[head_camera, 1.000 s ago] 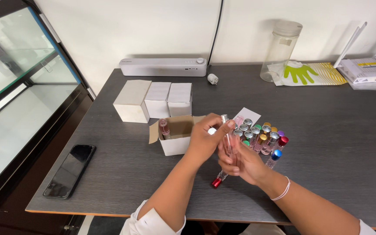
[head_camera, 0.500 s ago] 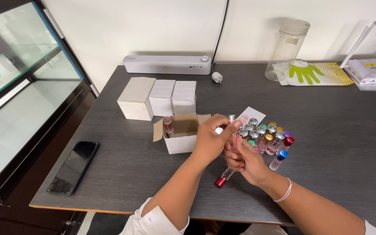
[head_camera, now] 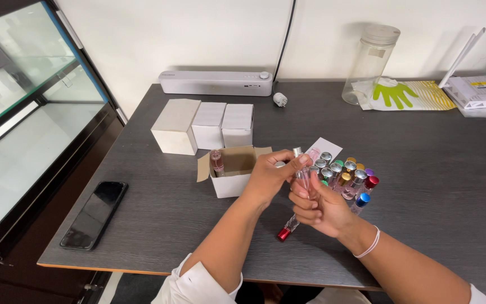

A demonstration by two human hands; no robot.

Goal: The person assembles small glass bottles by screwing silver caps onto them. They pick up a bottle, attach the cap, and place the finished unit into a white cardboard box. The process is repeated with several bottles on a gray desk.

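My right hand (head_camera: 320, 207) grips the glass body of a small clear spray bottle (head_camera: 302, 177), held upright above the table. My left hand (head_camera: 271, 175) pinches the bottle's silver top (head_camera: 297, 152) between thumb and fingers. Just behind the hands stands a cluster of several small bottles (head_camera: 344, 173) with silver, gold, red, blue and green caps. A red-capped bottle (head_camera: 288, 228) lies on its side below my right hand. To the left, an open white box (head_camera: 229, 174) holds one pink bottle (head_camera: 217, 162) upright.
Three closed white boxes (head_camera: 205, 126) stand in a row behind the open one. A black phone (head_camera: 94, 214) lies near the table's left edge. At the back are a grey bar-shaped device (head_camera: 215, 82), a tall clear jar (head_camera: 371, 63), a green glove package (head_camera: 409, 94) and a white card (head_camera: 322, 148).
Both hands stay together on the small bottle, with only a slight shift of the fingers at its top. The camera view has drifted a little.
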